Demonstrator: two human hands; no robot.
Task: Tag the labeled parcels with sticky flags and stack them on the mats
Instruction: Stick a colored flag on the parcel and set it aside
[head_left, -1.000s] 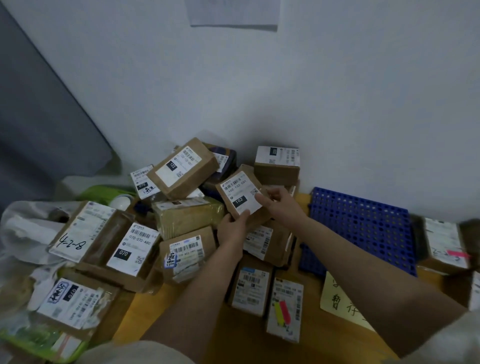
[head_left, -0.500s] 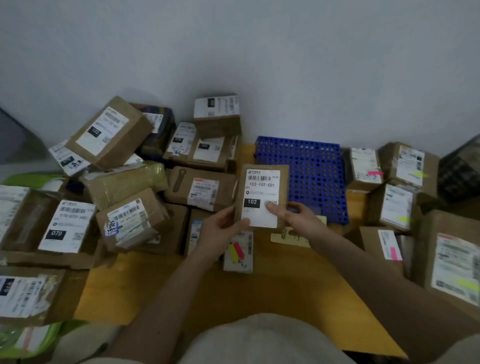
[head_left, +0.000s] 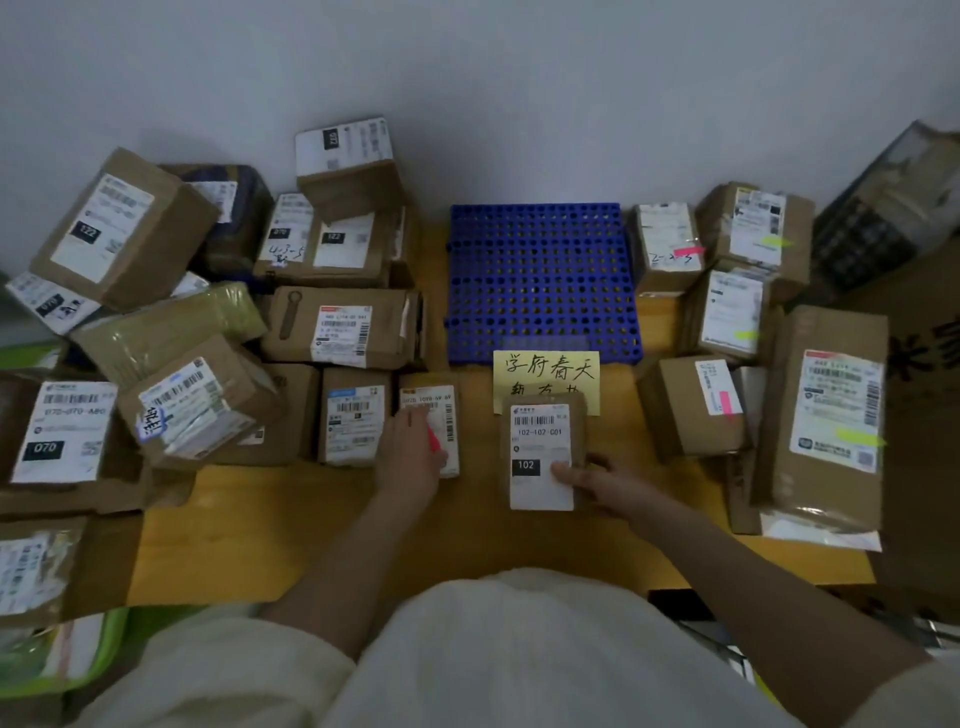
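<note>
Left hand (head_left: 410, 452) released parcel (head_left: 540, 452), right hand (head_left: 597, 480) gripping

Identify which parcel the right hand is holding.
The small brown parcel labelled 102-102-C01, below the yellow note; the right hand grips its lower right corner. No other parcel is held that way.

Grey wall (head_left: 519, 78) behind wooden table (head_left: 363, 525).

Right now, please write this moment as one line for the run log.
right hand: holds 102 parcel on table | left hand: on sticky flags | blue mat: bare
</note>
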